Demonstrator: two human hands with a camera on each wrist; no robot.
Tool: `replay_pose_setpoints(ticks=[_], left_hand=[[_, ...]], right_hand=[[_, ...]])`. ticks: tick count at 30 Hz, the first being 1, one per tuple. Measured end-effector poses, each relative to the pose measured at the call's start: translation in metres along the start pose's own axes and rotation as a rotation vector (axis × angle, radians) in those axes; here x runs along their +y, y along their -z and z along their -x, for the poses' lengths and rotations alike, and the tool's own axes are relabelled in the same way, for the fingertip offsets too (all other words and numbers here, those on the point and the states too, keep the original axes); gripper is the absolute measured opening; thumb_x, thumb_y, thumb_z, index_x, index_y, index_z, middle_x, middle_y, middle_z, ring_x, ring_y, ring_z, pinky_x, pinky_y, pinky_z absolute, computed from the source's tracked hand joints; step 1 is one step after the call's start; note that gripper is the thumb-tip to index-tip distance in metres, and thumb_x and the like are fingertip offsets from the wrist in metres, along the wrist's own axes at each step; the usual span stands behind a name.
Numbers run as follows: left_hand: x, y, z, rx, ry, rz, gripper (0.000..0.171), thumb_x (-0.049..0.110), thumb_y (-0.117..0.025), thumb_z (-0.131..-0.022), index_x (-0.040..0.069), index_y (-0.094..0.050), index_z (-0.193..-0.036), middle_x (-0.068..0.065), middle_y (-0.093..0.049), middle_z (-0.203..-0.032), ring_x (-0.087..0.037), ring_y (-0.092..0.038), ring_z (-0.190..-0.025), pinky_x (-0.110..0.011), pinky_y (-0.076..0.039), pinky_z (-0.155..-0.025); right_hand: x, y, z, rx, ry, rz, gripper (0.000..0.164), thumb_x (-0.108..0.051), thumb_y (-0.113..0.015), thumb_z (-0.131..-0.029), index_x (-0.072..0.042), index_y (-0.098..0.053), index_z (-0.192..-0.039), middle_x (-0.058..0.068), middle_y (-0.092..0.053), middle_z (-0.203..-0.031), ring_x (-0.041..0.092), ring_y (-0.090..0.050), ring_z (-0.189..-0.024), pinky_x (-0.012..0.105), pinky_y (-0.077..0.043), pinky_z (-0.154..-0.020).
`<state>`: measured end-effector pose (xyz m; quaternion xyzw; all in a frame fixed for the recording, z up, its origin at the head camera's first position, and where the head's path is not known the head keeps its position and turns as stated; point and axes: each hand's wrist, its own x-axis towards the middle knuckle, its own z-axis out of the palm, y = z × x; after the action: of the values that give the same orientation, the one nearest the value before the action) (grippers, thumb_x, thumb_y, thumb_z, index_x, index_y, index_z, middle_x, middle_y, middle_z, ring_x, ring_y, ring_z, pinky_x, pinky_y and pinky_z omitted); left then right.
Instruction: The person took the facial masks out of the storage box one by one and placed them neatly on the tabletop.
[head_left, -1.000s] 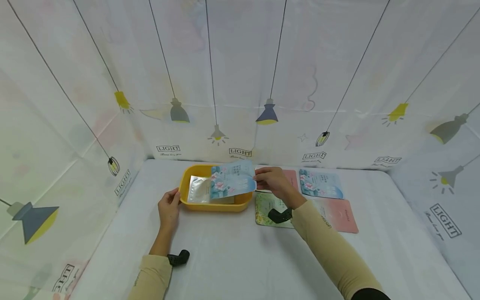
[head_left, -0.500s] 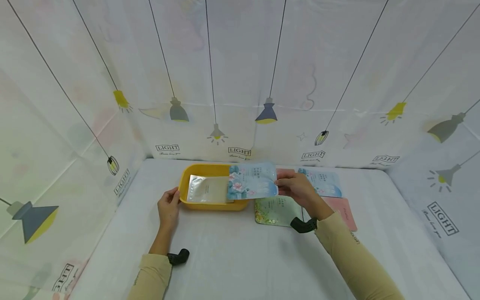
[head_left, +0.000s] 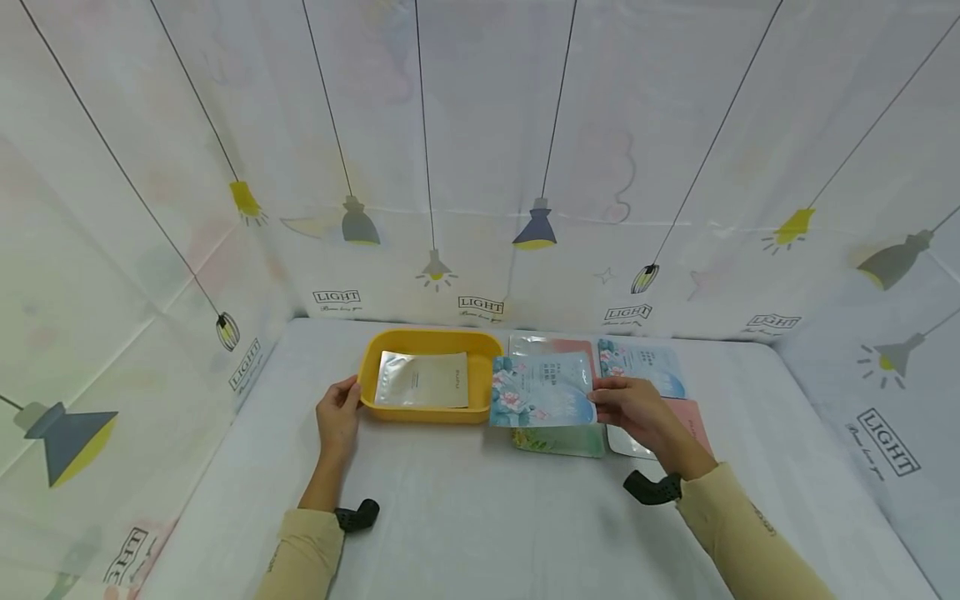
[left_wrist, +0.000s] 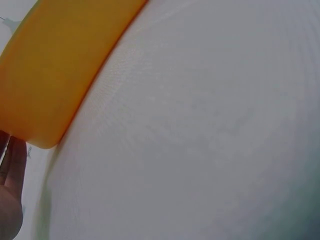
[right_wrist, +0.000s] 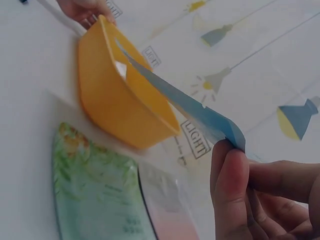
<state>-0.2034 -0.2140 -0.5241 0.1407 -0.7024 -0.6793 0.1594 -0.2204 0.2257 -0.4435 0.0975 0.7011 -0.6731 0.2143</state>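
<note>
My right hand (head_left: 637, 412) pinches the right edge of a blue floral sachet (head_left: 543, 390), which looks like a face mask packet. In the head view it hangs over other sachets, right of a yellow plastic basket (head_left: 491, 408). The right wrist view shows the blue sachet (right_wrist: 185, 100) nearly edge-on, between thumb and fingers. My left hand (head_left: 337, 421) holds the basket's left end by the rim; the left wrist view has the basket wall (left_wrist: 65, 65) with some fingers (left_wrist: 16, 167) beside it. A silver-cream sachet (head_left: 423, 380) lies inside the basket.
On the white table (head_left: 480, 517), right of the basket, several sachets lie in two rows: a green floral one (head_left: 558, 442), another blue floral one (head_left: 645, 367), a pink-and-silver one (head_left: 573, 344) and a pink one (head_left: 690, 417). A printed cloth backdrop (head_left: 480, 167) stands behind.
My right hand has carried the blue floral sachet from above the basket to the right and nearer, uncovering the silver-cream sachet. My left hand stays at the basket.
</note>
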Motion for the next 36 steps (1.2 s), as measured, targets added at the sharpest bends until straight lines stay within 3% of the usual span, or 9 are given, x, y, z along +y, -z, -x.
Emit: replay_pose_setpoints(ticks=[4,13,22,28,36], left_hand=[[0.000,0.000,0.000,-0.002,-0.004,0.005,0.033,0.007,-0.052,-0.099,-0.014,-0.055,-0.124,-0.034,-0.057,-0.127,0.007,-0.058,-0.084,-0.010,-0.054,-0.077],[-0.029,-0.001,-0.014,0.025,0.000,0.011,0.034,0.015,-0.054,-0.100,-0.008,-0.058,-0.125,-0.027,-0.060,-0.126,-0.018,-0.061,-0.102,-0.007,-0.052,-0.075],[-0.023,0.000,-0.014,0.020,0.023,0.008,0.032,0.013,-0.054,-0.100,-0.007,-0.058,-0.125,-0.025,-0.060,-0.127,-0.021,-0.059,-0.105,-0.007,-0.052,-0.076],[-0.017,0.001,-0.014,0.000,0.032,0.011,0.032,0.009,-0.053,-0.099,-0.010,-0.056,-0.126,-0.028,-0.059,-0.127,-0.030,-0.058,-0.109,-0.010,-0.054,-0.076],[-0.025,-0.001,-0.013,0.027,0.008,-0.021,0.033,0.015,-0.053,-0.100,-0.006,-0.058,-0.125,-0.024,-0.060,-0.126,-0.016,-0.060,-0.102,-0.007,-0.053,-0.077]], right_hand=[[0.014,0.010,0.007,0.011,-0.024,0.006,0.040,-0.013,-0.062,-0.095,0.005,-0.050,-0.128,0.000,-0.066,-0.089,0.012,-0.065,-0.073,0.021,-0.059,-0.071],[0.045,0.021,0.019,0.022,-0.054,0.005,0.045,-0.015,-0.063,-0.095,0.007,-0.049,-0.132,0.000,-0.069,-0.093,0.016,-0.065,-0.076,0.023,-0.059,-0.073],[0.072,0.017,0.030,0.013,-0.070,-0.024,0.036,-0.011,-0.064,-0.093,0.007,-0.055,-0.124,0.005,-0.071,-0.094,0.020,-0.067,-0.076,0.026,-0.060,-0.074],[0.086,0.012,0.036,0.002,-0.079,-0.010,0.034,-0.011,-0.065,-0.092,0.007,-0.057,-0.120,0.005,-0.071,-0.090,0.017,-0.066,-0.073,0.025,-0.060,-0.071],[0.106,0.012,0.042,0.022,-0.130,0.066,0.035,-0.010,-0.065,-0.091,0.007,-0.058,-0.120,0.003,-0.071,-0.085,0.014,-0.063,-0.070,0.024,-0.058,-0.066]])
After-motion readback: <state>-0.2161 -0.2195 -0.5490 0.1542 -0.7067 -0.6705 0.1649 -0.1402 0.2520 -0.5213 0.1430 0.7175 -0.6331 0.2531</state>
